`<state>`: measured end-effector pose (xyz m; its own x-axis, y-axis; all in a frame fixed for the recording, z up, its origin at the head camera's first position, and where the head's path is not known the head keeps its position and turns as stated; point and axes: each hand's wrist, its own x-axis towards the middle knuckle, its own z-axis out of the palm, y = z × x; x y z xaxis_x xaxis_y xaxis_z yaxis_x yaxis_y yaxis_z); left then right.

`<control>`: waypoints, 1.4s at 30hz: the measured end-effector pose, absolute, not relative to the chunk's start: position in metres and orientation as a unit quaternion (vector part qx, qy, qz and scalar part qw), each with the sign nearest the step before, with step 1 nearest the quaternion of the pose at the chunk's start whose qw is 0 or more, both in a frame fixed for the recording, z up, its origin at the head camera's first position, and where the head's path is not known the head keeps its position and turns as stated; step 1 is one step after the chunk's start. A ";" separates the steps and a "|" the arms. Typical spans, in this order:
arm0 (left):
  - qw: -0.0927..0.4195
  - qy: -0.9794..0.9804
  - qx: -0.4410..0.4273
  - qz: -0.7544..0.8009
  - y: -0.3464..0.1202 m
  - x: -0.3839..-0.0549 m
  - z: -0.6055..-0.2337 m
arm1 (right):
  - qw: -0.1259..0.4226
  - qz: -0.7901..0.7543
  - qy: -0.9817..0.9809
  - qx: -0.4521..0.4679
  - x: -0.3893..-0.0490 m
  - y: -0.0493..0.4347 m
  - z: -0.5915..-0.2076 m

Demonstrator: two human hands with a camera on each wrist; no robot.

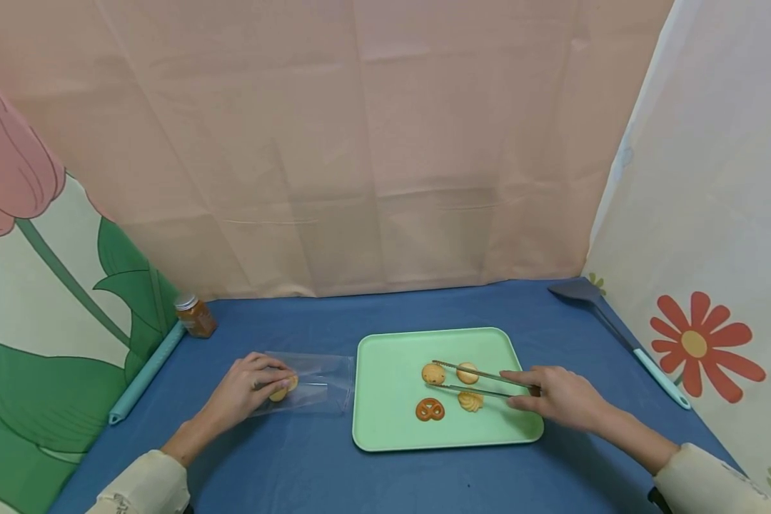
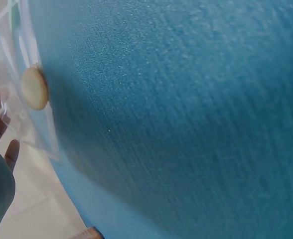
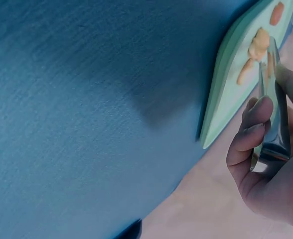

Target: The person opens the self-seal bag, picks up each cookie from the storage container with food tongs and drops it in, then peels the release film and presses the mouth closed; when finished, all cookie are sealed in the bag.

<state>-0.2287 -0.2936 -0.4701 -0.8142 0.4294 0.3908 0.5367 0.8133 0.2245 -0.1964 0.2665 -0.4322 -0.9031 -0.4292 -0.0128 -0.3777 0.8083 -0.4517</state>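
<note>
My left hand [image 1: 253,382] grips a clear plastic bag [image 1: 339,378] lying left of the tray, with round pale cookies [image 1: 279,394] showing by the fingertips. From the left wrist, one cookie [image 2: 35,88] is seen through the film. Metal tongs [image 1: 488,376] are in my right hand [image 1: 552,395], thumb and fingers on either arm. Their parted tips lie on both sides of a round cookie [image 1: 433,374] on the green tray [image 1: 382,432]. Under and beside the tongs are another round cookie [image 1: 467,379] and a ridged swirl cookie [image 1: 470,403]. A pretzel [image 1: 430,409] lies nearer me.
A brown jar with a silver lid [image 1: 195,315] stands at the back left, beside a long light-blue bar [image 1: 146,375]. Along the right wall lies a dark spatula [image 1: 578,290] with a pale blue handle. Printed cloth walls enclose the blue table [image 1: 283,471].
</note>
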 end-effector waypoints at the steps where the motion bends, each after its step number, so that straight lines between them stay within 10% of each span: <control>1: 0.164 -0.938 -0.258 -0.165 -0.294 -0.229 -0.470 | 0.060 -0.227 0.949 -0.211 -0.197 0.267 -0.433; 42: 0.156 -0.938 -0.259 -0.171 -0.294 -0.230 -0.470 | 0.109 -0.278 0.932 -0.204 -0.207 0.275 -0.440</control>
<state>-0.2304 -0.2944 -0.4705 -0.8169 0.4326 0.3816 0.5396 0.8068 0.2405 -0.2072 0.2746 -0.4401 -0.8930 -0.4410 -0.0899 -0.3199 0.7625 -0.5623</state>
